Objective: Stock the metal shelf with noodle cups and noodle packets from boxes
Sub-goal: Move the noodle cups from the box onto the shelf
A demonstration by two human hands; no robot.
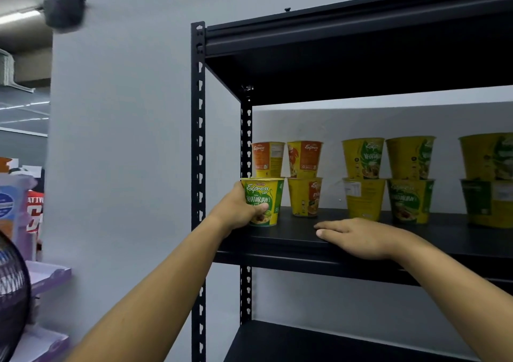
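A yellow-green vegetarian noodle cup (263,199) stands at the front left of the black metal shelf board (299,236). My left hand (236,209) grips its left side, thumb across the front. Flat on the board's front edge lies my right hand (358,236), fingers straight and pointing left, holding nothing. Behind them, stacked two high, are an orange-yellow cup (268,159), a second orange-yellow stack (304,179), and several yellow-green stacks (363,178) further right.
The black upright post (198,145) frames the shelf's left side, with a shelf board above (347,64) and another below (319,342). A grey wall is behind. At far left are purple trays (47,275), a dark fan grille (11,300) and coloured packages.
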